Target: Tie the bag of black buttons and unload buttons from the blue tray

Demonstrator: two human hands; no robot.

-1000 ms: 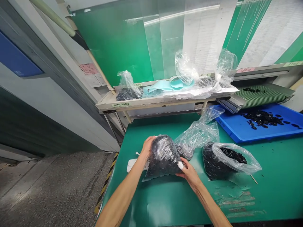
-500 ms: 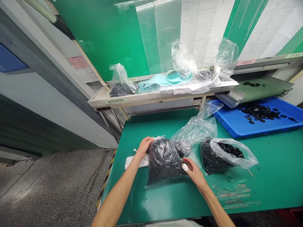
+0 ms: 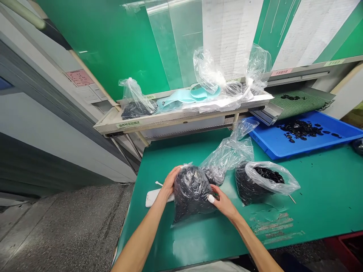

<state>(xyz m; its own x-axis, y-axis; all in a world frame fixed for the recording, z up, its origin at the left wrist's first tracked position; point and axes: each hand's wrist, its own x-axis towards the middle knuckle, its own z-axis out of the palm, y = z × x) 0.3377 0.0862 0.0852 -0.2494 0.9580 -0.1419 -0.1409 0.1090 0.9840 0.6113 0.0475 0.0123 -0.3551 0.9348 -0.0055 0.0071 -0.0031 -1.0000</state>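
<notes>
- Black rings (image 3: pixel 188 200) fill a clear plastic bag (image 3: pixel 195 181) (rubber by the look, though that's hard to be sure of from up here), which sits on the green table (image 3: pixel 317 196) right in front of the person, slumped into a fat lump with its top bunched up.
- The left hand (image 3: pixel 170 183) is curled over the bag's upper left side and the right hand (image 3: pixel 224 204) presses in from the lower right, the fingers of both clamped on the plastic.
- Cupping it from two sides like that seems the right call: even pressure should keep the load from sliding around, though the thin film could snag.
- Just right of it, a second bag (image 3: pixel 255 181) lies open with more rings (image 3: pixel 269 174) showing, and a crumpled, mostly empty bag (image 3: pixel 227 156) touches the first bag's top edge.
- Further back, a blue tray (image 3: pixel 266 145) holds loose rings (image 3: pixel 297 129), and a white handheld device (image 3: pixel 154 197) lies beside the left wrist.
</notes>
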